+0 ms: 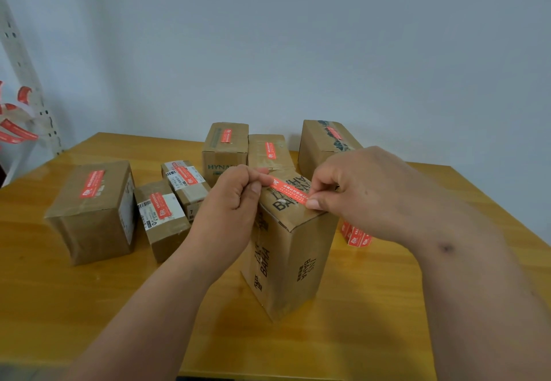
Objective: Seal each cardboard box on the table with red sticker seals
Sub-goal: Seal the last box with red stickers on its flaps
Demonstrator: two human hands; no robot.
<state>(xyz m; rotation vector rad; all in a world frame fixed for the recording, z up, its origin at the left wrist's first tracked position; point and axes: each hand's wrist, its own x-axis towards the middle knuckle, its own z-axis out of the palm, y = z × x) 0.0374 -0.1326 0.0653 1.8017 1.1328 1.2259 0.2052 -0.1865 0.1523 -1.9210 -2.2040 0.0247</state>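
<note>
1. At the middle of the yellow wooden table (pixel 89 306), a tall cardboard box (pixel 293 264) printed with black lettering stands upright on its end, nearest the person.
2. Across its top flap lies a red sticker seal (pixel 288 190), stretched slantwise between both hands.
3. Left hand (pixel 231 201) pinches the seal's far-left end between thumb and curled fingers, just above the box's top edge.
4. Right hand (pixel 366 190) pinches the near-right end, its thumb tip pressing that end against the flap near the front edge.
5. Whether the middle of the strip already touches the cardboard cannot be told.
6. Six other boxes stand behind and to the left, each already wearing a red seal: a large box (pixel 92 213), two small labelled ones (pixel 162 219) (pixel 186 187), a "HYNA…" box (pixel 225 151), a taped box (pixel 269 152) and a far-right box (pixel 323 142).
7. Spare seals (pixel 356 236) lie on the table just right of the tall box, partly hidden by the right wrist.
8. Handling judgement: the seal is thin, limp and tacky, likely to curl or stick to itself, so gripping it at its two ends and keeping it taut seems best.
9. The box looks stiff and light, and standing tall it could tip if pressed off-centre.
</note>
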